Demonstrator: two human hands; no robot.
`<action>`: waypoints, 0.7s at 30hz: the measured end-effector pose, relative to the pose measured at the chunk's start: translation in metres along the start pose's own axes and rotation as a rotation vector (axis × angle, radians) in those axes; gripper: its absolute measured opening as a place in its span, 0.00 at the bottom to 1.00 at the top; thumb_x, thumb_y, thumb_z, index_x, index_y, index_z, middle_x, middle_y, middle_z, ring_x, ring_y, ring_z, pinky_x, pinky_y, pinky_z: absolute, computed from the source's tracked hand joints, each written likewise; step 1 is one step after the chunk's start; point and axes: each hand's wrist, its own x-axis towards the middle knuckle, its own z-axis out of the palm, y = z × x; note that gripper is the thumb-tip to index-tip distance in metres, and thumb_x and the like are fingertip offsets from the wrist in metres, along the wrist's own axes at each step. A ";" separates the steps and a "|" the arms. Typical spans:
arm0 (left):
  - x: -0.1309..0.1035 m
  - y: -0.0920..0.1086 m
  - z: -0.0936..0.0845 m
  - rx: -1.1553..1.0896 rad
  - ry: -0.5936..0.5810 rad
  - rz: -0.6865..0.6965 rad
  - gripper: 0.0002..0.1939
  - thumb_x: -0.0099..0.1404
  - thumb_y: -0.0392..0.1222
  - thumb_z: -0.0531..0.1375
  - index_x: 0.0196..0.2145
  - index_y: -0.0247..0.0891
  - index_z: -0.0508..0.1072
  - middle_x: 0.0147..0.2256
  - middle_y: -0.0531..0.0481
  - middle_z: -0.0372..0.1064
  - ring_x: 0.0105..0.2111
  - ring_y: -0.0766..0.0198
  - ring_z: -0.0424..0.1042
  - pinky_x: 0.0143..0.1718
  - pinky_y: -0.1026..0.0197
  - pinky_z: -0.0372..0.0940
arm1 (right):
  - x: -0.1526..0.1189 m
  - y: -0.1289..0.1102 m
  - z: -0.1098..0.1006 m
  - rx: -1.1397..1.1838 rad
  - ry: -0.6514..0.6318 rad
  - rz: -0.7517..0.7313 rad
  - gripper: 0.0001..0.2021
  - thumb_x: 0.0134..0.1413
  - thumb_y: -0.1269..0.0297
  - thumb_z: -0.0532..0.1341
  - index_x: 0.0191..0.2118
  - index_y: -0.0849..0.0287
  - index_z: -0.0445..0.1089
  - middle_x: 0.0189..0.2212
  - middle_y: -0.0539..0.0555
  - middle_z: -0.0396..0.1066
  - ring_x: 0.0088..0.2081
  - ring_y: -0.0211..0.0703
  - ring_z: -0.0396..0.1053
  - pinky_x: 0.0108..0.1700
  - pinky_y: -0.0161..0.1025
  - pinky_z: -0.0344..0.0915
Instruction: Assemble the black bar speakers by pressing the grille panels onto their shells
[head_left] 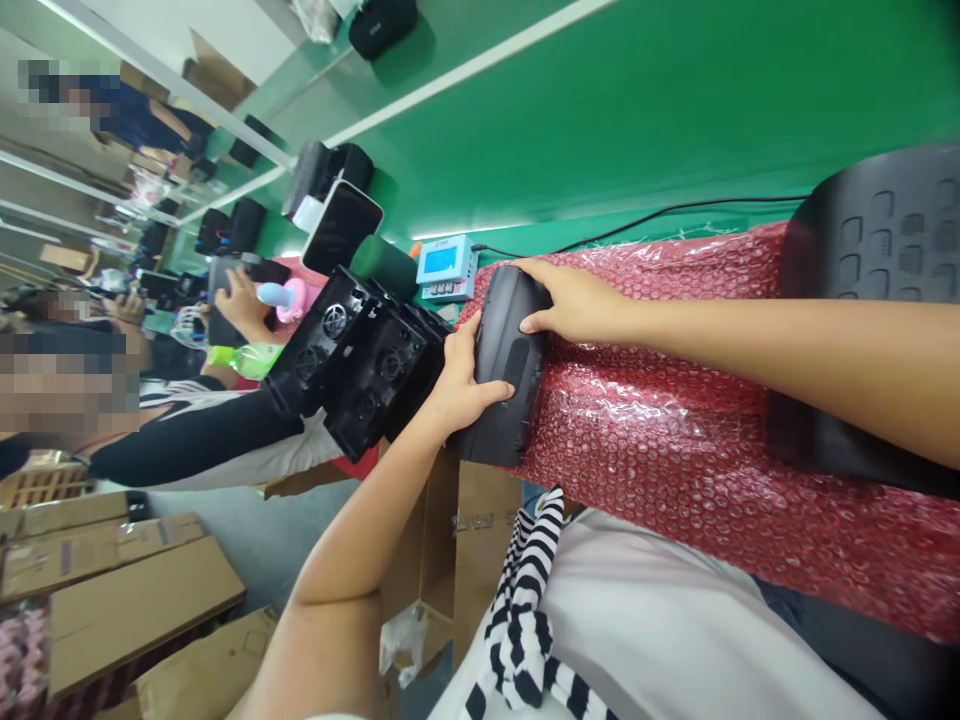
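A long black plastic casing [501, 350] with rounded edges and a darker oval panel rests on red bubble wrap [637, 400]. My left hand [466, 385] is closed around its left side, thumb lying over the top face. Across the far end, my right hand [574, 303] grips the casing between thumb and fingers. Just left of my left hand stand open black housings [371, 365] with round fan-like grilles inside. Beyond the casing sits a small light-blue device [445, 265] with a lit screen and a cable.
A large black moulded case [885, 240] lies on the right, under my right forearm. Left are a green cylinder [384, 262], a dark-screened tablet [343, 228] and a bottle [255, 360]. A co-worker's hand [244, 305] is farther left. Cardboard boxes [150, 610] stand on the floor.
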 end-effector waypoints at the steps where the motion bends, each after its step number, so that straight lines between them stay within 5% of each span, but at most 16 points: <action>1: 0.000 0.000 0.000 -0.008 -0.001 0.003 0.55 0.42 0.48 0.64 0.64 0.33 0.45 0.59 0.36 0.43 0.63 0.42 0.41 0.64 0.42 0.38 | 0.000 -0.002 -0.001 -0.015 -0.006 0.009 0.40 0.47 0.66 0.67 0.65 0.60 0.52 0.56 0.58 0.60 0.56 0.56 0.61 0.59 0.54 0.61; 5: 0.002 -0.004 -0.001 -0.023 0.011 0.050 0.54 0.42 0.46 0.65 0.64 0.34 0.46 0.61 0.37 0.43 0.63 0.42 0.42 0.64 0.42 0.38 | -0.003 -0.010 -0.016 -0.198 -0.050 0.034 0.37 0.49 0.60 0.68 0.63 0.63 0.55 0.53 0.61 0.62 0.53 0.59 0.63 0.55 0.56 0.63; 8: 0.004 -0.011 -0.004 -0.071 0.019 0.017 0.53 0.42 0.45 0.64 0.63 0.34 0.47 0.61 0.36 0.44 0.62 0.44 0.46 0.64 0.43 0.41 | -0.012 -0.018 -0.049 -0.369 -0.027 0.045 0.29 0.52 0.57 0.65 0.57 0.67 0.62 0.51 0.62 0.64 0.51 0.62 0.64 0.52 0.58 0.65; 14: 0.008 -0.021 -0.008 -0.219 0.007 -0.049 0.51 0.42 0.43 0.63 0.63 0.38 0.48 0.61 0.40 0.47 0.62 0.45 0.49 0.64 0.45 0.43 | -0.089 -0.016 -0.129 -0.607 0.125 0.131 0.23 0.55 0.55 0.61 0.54 0.62 0.67 0.48 0.59 0.66 0.52 0.57 0.63 0.54 0.57 0.61; 18: 0.008 -0.021 -0.007 -0.211 0.019 -0.054 0.51 0.42 0.43 0.63 0.63 0.37 0.49 0.62 0.39 0.47 0.62 0.45 0.48 0.65 0.45 0.43 | -0.162 0.016 -0.133 -0.559 0.361 0.111 0.31 0.54 0.44 0.49 0.54 0.64 0.67 0.49 0.66 0.65 0.54 0.57 0.62 0.55 0.53 0.59; 21: 0.009 -0.021 -0.007 -0.202 0.015 -0.031 0.51 0.43 0.43 0.63 0.63 0.34 0.49 0.63 0.39 0.46 0.63 0.46 0.47 0.65 0.45 0.42 | -0.202 0.041 -0.118 -0.459 0.565 0.266 0.30 0.51 0.45 0.54 0.57 0.53 0.64 0.50 0.65 0.65 0.51 0.55 0.64 0.50 0.49 0.63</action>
